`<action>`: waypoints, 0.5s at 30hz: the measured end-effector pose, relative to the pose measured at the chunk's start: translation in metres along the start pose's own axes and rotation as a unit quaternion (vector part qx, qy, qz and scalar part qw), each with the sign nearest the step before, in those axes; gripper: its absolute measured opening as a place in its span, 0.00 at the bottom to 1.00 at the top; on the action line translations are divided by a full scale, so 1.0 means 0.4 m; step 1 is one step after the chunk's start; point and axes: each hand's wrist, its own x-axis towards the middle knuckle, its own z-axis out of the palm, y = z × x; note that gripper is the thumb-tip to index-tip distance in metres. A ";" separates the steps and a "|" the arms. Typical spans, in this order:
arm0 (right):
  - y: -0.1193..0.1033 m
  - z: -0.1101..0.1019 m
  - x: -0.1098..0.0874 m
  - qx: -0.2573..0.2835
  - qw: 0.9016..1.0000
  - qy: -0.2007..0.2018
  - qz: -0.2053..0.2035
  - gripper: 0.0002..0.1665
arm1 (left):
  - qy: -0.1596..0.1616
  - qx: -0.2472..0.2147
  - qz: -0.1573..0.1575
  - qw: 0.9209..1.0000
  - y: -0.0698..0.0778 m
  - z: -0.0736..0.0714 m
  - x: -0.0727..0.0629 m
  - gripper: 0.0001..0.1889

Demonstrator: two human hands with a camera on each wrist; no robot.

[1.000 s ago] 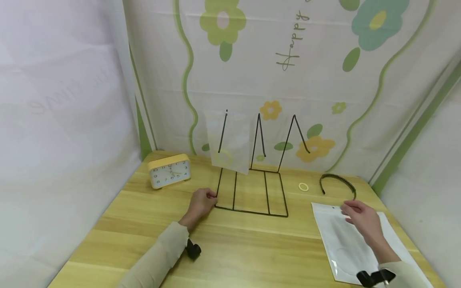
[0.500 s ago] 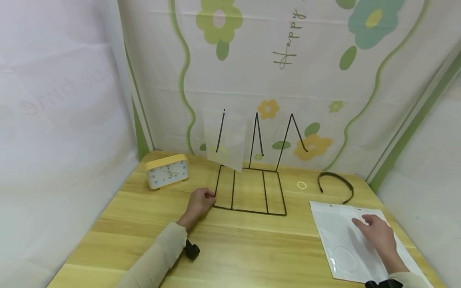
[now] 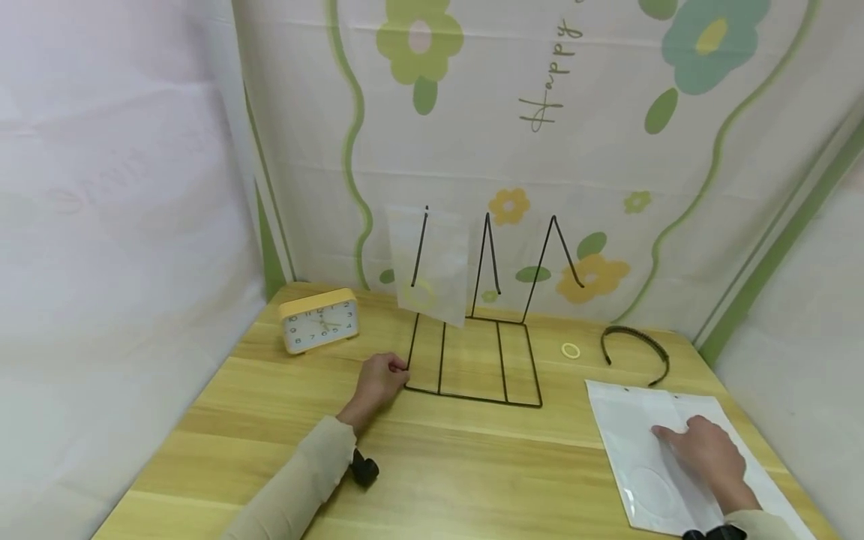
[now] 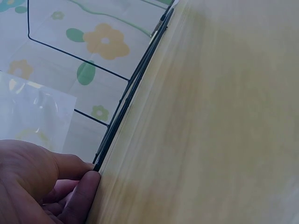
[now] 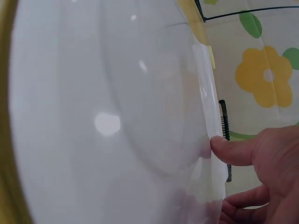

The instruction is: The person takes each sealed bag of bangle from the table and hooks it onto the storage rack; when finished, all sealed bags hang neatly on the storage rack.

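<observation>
Gently: your left hand (image 3: pixel 379 380) pinches the wire rack (image 3: pixel 442 360) | your right hand (image 3: pixel 709 454), half-spread, touches the white bag (image 3: pixel 633 442) | press lightly

- Worktop (image 3: pixel 432 465), yellowish wood grain
- Black wire rack (image 3: pixel 502 360), near the back
- Yellow clock (image 3: pixel 320 326), left of the rack
- White bag (image 3: pixel 621 427), at the right
- Dark headband (image 3: pixel 637 333), behind the bag
- Pale yellow ring (image 3: pixel 571 358), between rack and headband

High head view, wrist close-ups, shared rack (image 3: pixel 502 362)
</observation>
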 end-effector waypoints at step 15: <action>0.033 -0.010 0.013 0.154 0.987 0.036 -0.015 0.37 | -0.005 -0.011 0.005 1.000 0.007 -0.001 -0.006 0.04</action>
